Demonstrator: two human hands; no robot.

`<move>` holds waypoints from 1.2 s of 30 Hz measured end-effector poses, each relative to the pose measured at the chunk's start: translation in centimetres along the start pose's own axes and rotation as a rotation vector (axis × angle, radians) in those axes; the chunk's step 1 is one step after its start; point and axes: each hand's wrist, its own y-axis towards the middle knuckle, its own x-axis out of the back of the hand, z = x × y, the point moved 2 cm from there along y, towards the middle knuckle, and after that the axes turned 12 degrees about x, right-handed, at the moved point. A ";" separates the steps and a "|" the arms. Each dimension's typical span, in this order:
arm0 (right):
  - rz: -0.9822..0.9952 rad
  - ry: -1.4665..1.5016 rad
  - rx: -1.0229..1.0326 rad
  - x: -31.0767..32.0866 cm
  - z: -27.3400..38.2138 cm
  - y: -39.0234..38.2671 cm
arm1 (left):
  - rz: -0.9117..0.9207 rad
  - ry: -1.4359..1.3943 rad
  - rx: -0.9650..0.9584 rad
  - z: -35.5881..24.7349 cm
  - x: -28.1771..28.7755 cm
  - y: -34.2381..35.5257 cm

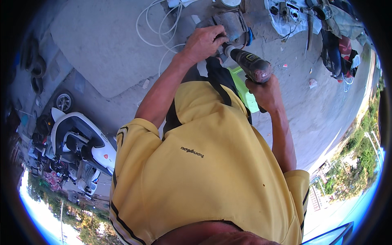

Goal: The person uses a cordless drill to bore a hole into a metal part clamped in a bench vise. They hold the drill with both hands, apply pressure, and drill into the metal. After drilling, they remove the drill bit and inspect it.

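Note:
My right hand [265, 92] is wrapped around the handle of a dark cordless drill [251, 63], whose nose points up and left toward a grimy, dark metal block [226, 25] on the ground in front of me. My left hand [204, 43] has its fingers curled at the near side of that block, right by the drill's tip; what lies between them is too small to make out. A bright green plastic piece [244, 92], maybe a low seat, shows beneath the drill, beside my dark trousers.
Pale cable loops [143, 28] lie left of the block. Metal parts on a white sheet [286, 20] and a dark bundle [335, 57] sit at the right. A white scooter [100, 153], a loose wheel [63, 102] and tyres [38, 71] are on the left.

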 end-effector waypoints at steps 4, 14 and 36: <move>0.007 0.071 -0.007 -0.4 -0.4 -0.1 | 0.010 0.019 0.001 -0.4 0.4 0.0; -0.061 0.167 -0.107 -0.2 -2.0 -0.5 | 0.012 -0.010 0.049 -0.6 0.6 -0.2; 0.052 0.065 -0.037 -0.3 -0.1 0.0 | -0.012 0.047 0.025 -0.6 0.6 -0.2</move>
